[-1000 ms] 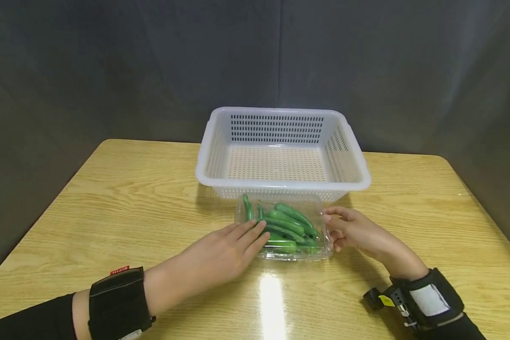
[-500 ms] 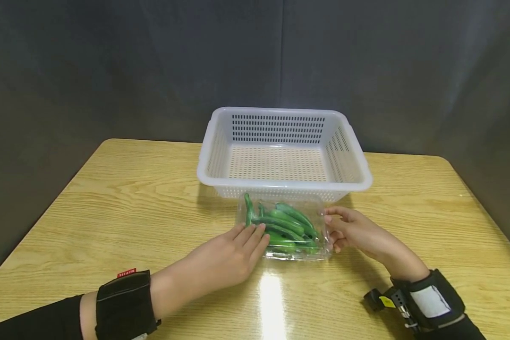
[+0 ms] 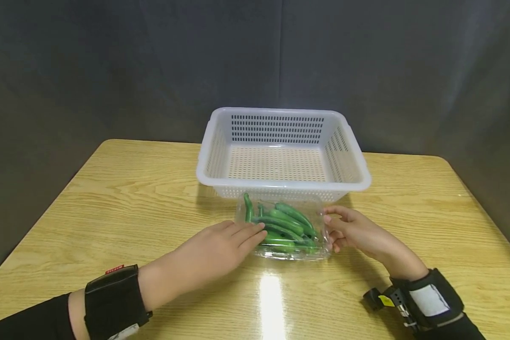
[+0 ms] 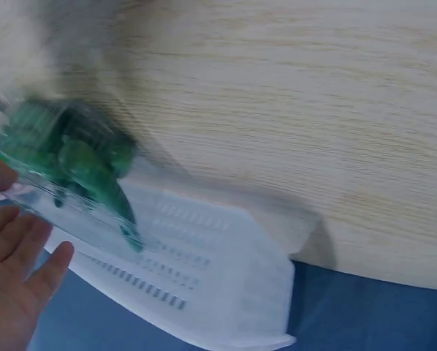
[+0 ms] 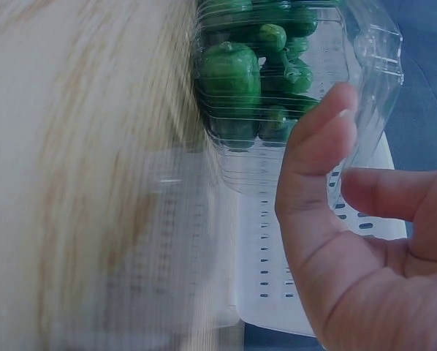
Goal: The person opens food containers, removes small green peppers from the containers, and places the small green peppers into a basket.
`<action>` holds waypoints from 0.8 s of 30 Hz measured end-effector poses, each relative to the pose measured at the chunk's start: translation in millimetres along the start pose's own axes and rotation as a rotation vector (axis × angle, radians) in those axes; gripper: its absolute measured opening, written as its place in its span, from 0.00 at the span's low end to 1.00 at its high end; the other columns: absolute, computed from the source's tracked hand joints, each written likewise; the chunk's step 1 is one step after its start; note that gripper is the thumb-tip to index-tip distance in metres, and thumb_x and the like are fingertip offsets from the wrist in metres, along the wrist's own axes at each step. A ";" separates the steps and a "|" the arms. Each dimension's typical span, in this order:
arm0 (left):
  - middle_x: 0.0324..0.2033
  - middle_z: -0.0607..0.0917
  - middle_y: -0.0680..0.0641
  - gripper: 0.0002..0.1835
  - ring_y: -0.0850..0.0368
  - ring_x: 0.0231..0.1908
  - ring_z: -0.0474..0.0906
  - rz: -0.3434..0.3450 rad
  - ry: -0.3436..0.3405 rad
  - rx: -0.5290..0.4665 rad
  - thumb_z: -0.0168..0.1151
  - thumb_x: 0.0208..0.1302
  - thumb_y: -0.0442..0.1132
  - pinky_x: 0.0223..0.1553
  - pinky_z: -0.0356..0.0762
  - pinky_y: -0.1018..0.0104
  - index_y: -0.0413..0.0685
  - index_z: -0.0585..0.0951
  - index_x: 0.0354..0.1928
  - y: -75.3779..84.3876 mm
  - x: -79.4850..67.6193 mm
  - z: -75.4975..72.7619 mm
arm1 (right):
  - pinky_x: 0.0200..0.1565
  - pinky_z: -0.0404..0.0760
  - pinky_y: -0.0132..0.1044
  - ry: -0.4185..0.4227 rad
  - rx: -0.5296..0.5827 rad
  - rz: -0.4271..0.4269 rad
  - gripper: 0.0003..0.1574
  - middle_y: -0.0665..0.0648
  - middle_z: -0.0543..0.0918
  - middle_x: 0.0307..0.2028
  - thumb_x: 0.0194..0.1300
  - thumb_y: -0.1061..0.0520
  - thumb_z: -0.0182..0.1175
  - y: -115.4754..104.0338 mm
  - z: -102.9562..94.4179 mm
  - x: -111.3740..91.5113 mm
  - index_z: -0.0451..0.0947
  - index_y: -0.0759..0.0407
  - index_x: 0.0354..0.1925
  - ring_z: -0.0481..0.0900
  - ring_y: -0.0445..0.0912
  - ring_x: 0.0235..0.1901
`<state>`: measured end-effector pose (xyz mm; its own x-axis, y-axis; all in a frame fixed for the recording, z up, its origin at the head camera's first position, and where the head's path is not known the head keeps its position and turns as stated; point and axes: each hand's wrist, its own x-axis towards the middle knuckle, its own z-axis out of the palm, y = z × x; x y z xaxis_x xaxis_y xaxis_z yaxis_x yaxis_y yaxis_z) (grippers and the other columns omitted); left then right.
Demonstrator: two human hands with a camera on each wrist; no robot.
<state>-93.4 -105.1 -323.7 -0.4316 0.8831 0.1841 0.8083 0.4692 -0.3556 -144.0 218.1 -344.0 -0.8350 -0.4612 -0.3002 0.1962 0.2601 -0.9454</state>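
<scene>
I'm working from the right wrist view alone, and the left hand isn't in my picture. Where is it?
Observer: In the head view, the left hand is at the near left corner of the clear container, its fingers straight and reaching over that corner; how firmly they touch it, I can't tell.
Operator: My picture cuts off the container's left end as well. What shows there, past the fingers?
Observer: One slim green vegetable, its far end pointing toward the white basket.
</scene>
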 end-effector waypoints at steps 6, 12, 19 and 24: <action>0.67 0.72 0.41 0.25 0.47 0.65 0.70 -0.052 -0.037 -0.180 0.61 0.70 0.43 0.63 0.72 0.53 0.48 0.74 0.67 -12.6 -2.4 2.8 | 0.29 0.78 0.33 0.004 -0.002 0.000 0.29 0.55 0.75 0.28 0.79 0.61 0.41 -0.3 0.3 0.3 0.50 0.79 0.68 0.77 0.43 0.26; 0.68 0.70 0.39 0.27 0.44 0.66 0.69 -0.040 -0.036 -0.257 0.60 0.71 0.48 0.63 0.71 0.49 0.51 0.73 0.69 -20.2 -4.4 6.4 | 0.29 0.78 0.33 0.000 0.003 0.004 0.28 0.54 0.75 0.28 0.79 0.61 0.41 0.1 0.6 0.8 0.50 0.78 0.68 0.77 0.43 0.25; 0.66 0.74 0.43 0.27 0.48 0.65 0.71 0.013 -0.002 -0.241 0.59 0.71 0.49 0.63 0.72 0.53 0.52 0.73 0.69 -25.8 -5.6 10.7 | 0.29 0.79 0.33 0.004 -0.005 0.006 0.29 0.55 0.75 0.29 0.79 0.61 0.41 0.3 0.5 1.5 0.50 0.78 0.69 0.77 0.43 0.26; 0.62 0.78 0.43 0.27 0.50 0.61 0.76 0.087 0.089 -0.092 0.63 0.68 0.49 0.61 0.74 0.58 0.46 0.77 0.65 -25.0 -5.2 14.4 | 0.29 0.79 0.34 0.005 -0.005 0.009 0.29 0.55 0.75 0.28 0.79 0.61 0.41 0.1 0.3 1.3 0.51 0.78 0.69 0.77 0.43 0.26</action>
<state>-117.1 -121.5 -329.0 -0.3243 0.9155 0.2381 0.8761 0.3856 -0.2893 -144.9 217.2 -344.5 -0.8355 -0.4549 -0.3083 0.2012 0.2688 -0.9419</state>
